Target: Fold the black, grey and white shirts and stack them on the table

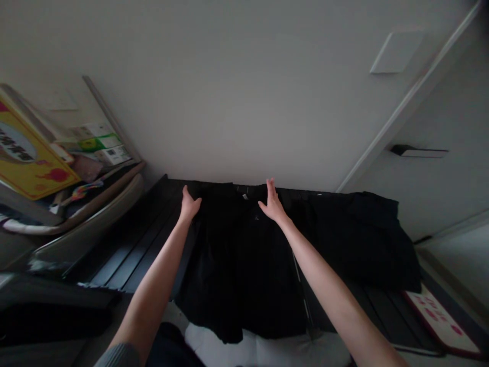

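A black garment [244, 275], which looks like a collared jacket or shirt, lies spread on a dark slatted table [132, 255]. Its lower edge hangs over the table's near side. A small pale label [245, 197] shows near the neck. My left hand [189, 206] is at the garment's upper left, thumb apart from the fingers. Over its upper right part is my right hand [273, 205], fingers stretched away from me and thumb spread inward. Neither hand visibly grips the cloth. Whether the palms press on it is hard to see in the dim light.
A second dark garment [362, 239] lies to the right on the table. At the left stands a shelf or cart with a yellow box [34, 153] and small packets. Behind is a pale wall [244, 92]; a door handle [418, 152] is at the right.
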The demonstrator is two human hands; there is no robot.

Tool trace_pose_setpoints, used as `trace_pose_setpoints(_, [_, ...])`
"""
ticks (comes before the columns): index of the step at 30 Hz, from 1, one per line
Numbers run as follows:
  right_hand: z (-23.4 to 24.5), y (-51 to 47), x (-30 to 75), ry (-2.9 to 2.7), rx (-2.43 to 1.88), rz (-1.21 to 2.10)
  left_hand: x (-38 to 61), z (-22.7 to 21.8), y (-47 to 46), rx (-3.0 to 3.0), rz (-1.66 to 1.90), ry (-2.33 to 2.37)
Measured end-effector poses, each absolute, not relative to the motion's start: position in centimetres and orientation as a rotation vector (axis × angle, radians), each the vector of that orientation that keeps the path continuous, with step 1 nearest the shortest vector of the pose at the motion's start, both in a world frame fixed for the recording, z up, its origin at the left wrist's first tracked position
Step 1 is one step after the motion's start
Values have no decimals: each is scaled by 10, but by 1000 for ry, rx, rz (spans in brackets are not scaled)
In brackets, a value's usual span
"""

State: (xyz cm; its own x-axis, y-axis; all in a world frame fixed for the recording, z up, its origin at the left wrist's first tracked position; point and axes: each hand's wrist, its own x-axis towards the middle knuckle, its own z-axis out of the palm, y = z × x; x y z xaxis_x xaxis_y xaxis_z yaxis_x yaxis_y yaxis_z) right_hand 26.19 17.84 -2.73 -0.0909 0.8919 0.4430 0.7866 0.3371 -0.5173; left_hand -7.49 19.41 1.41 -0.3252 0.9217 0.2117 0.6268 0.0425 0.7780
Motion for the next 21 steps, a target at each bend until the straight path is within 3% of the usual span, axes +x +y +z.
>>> trace_pose_setpoints(5, [-68, 148, 257, -2077, -1736, 268, -56, -18, 143, 1814, 546, 2204])
trace_pose_setpoints(8, [-81, 131, 258, -2007, -1865, 212, -53, -39, 116, 1832, 392, 2273])
trace_pose_setpoints(14, [-73, 122, 280, -1540, -2147, 12, -71, -54, 108, 1729, 654, 2195])
trace_pose_setpoints(21, [-81, 146, 290, -1457, -2240, 375, -94, -48, 162, 1453, 938, 2285])
